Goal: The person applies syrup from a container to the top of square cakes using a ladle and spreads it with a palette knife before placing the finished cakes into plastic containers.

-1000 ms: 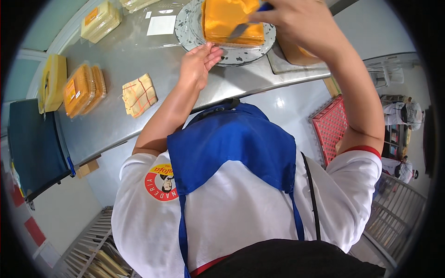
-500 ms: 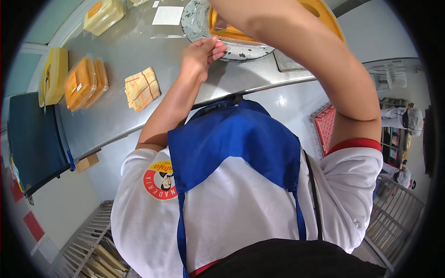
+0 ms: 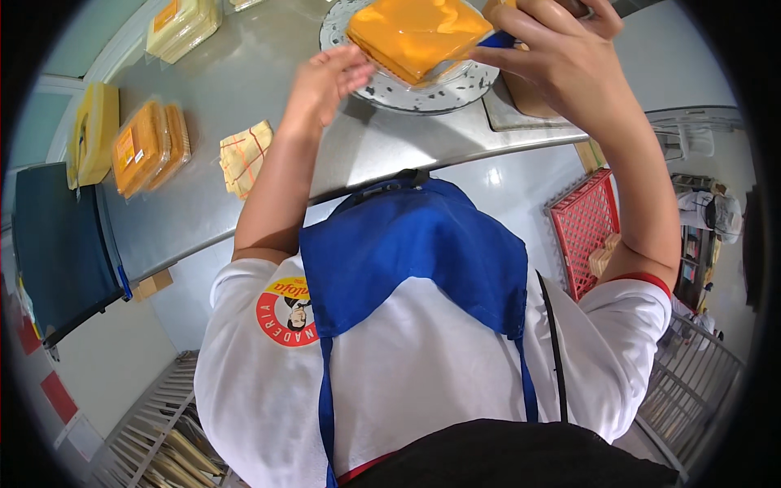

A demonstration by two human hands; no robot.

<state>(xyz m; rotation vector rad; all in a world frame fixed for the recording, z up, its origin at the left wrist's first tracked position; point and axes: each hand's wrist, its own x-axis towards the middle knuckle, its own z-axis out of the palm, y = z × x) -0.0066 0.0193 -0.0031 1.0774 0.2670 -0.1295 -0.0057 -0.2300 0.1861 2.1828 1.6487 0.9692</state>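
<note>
- In the head view, a cake (image 3: pixel 415 37) with a glossy orange top is seen at the upper middle, set at an angle in a clear tray (image 3: pixel 389 71).
- The tray is carried by a speckled round disc (image 3: pixel 464 88), which is placed on the steel tabletop (image 3: pixel 325 175) and partly cut off by the upper edge of the view.
- A spatula (image 3: pixel 498 39) is gripped by its blue handle in the right hand (image 3: pixel 561 61), with the fingers closed around it; its blade is held at the cake's near right side.
- The left hand (image 3: pixel 327 81) is held at the cake's left side, blurred, with the fingers loosely spread and nothing grasped; whether the tray is touched by the fingertips cannot be told.
- A tan tub (image 3: pixel 527 96) is partly covered by the right hand and forearm, just beside the disc.
- A folded checked cloth (image 3: pixel 242 154) is laid near the left forearm, by which it is partly hidden.
- Farther left, orange packs (image 3: pixel 149 150) in clear plastic are set beside a yellow box (image 3: pixel 93 134).
- Pale packs (image 3: pixel 183 31) are placed toward the upper left, well apart from the disc.
- Below the tabletop, a red crate (image 3: pixel 582 236) is seen near the right elbow.
</note>
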